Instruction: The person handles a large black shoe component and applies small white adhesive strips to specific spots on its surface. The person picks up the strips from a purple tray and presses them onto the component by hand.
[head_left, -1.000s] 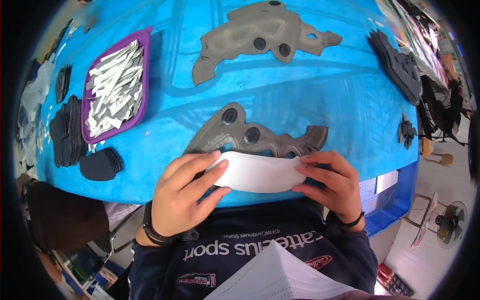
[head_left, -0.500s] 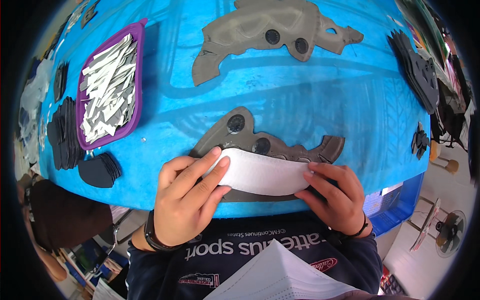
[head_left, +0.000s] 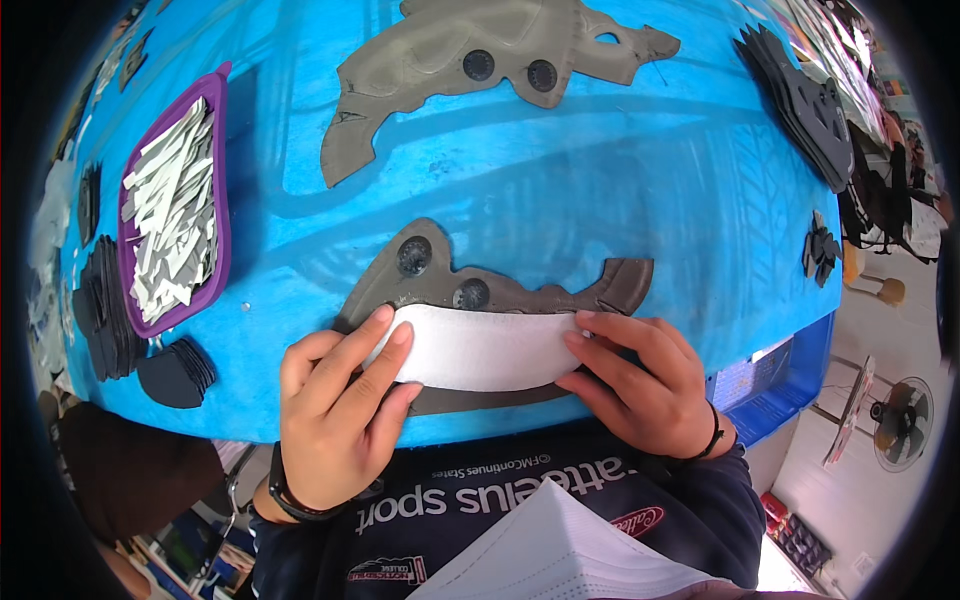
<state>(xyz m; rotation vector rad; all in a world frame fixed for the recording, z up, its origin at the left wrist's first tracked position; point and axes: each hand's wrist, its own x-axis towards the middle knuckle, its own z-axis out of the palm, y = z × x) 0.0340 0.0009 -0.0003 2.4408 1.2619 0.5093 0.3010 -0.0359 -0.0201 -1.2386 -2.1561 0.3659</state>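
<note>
Along the near side of the table (head_left: 300,260), we record: one curved white strip (head_left: 485,347), spread over a grey moulded panel (head_left: 535,297); whether the two touch, we cannot tell. Left hand (head_left: 340,400): pinching the white strip's left end. Right hand (head_left: 645,390): pinching its right end, a paired grip that presumably keeps it flat and level. At left, one purple tray (head_left: 222,205) of narrow cut pieces (head_left: 170,210), seemingly set for easy reach.

Workshop, by look: blue worktable (head_left: 480,190) bearing grey panels (head_left: 515,292), purple tub (head_left: 222,185) of cut strips (head_left: 175,215), stacked dark pieces (head_left: 800,115); fan (head_left: 900,425) nearby.
</note>
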